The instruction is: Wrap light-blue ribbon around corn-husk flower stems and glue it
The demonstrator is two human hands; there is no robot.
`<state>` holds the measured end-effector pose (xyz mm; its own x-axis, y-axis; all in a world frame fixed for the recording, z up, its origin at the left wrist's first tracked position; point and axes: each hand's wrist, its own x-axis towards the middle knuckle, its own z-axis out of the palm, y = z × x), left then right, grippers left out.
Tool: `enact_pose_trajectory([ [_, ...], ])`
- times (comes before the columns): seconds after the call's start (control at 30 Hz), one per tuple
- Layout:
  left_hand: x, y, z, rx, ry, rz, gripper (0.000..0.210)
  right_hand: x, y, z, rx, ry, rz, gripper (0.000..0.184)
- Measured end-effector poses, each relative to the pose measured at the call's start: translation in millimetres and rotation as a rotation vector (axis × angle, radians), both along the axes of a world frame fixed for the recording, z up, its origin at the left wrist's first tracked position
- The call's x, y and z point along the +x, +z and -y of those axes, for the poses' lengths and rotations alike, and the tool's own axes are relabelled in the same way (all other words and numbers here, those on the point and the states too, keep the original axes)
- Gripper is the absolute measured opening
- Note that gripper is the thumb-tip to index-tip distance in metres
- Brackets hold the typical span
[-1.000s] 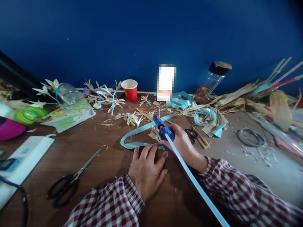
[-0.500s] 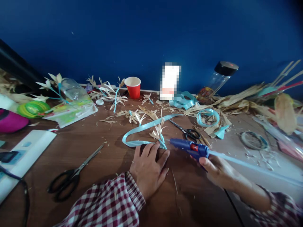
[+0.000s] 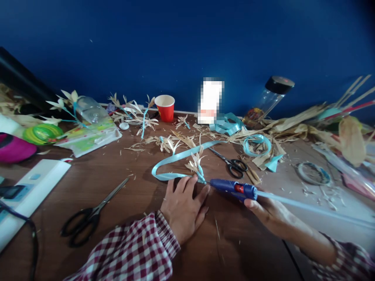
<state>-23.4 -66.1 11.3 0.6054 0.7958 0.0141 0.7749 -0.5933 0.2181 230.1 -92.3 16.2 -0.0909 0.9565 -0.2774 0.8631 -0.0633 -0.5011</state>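
Observation:
My left hand (image 3: 183, 208) lies on the table, its fingertips pinning a light blue ribbon (image 3: 180, 156) that curves away behind them. At its index finger and thumb is a small flower of pale dried husk (image 3: 196, 160), its stem wrapped in the same blue. My right hand (image 3: 271, 212) is closed around a blue hot glue gun (image 3: 233, 188), with a long clear glue stick (image 3: 295, 200) running out of the back. The gun's nozzle is at the lower end of the wrapped stem; whether it touches is too small to tell. My right fingers are partly hidden behind the gun.
Black-handled scissors (image 3: 93, 212) lie at left, and another pair of scissors (image 3: 233, 164) behind the gun. A power strip (image 3: 35, 187) sits far left. A red paper cup (image 3: 165, 109), a ribbon coil (image 3: 257, 145), a clear jar (image 3: 274, 93) and husk scraps line the back.
My right hand has lowered the glue gun slightly, bringing its nozzle from beside the flower to the stem's lower end. My left hand and the ribbon stay almost still.

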Motion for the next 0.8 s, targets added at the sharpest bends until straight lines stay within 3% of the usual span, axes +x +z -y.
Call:
enact_pose_trajectory([
  [0.3,1.5,-4.6,1.4,0.011,0.012,-0.003,0.044,-3.1,-3.2,2.3,0.015,-0.049,-0.041,0.070],
  [0.5,2.2,-6.3,2.4,0.021,0.023,0.009,0.043,0.1,-0.5,1.0,-0.032,0.039,-0.045,0.054],
  [0.8,2.3,-5.0,2.7,0.008,0.023,0.008,0.043,-0.5,2.9,-1.0,0.011,0.068,-0.048,0.050],
])
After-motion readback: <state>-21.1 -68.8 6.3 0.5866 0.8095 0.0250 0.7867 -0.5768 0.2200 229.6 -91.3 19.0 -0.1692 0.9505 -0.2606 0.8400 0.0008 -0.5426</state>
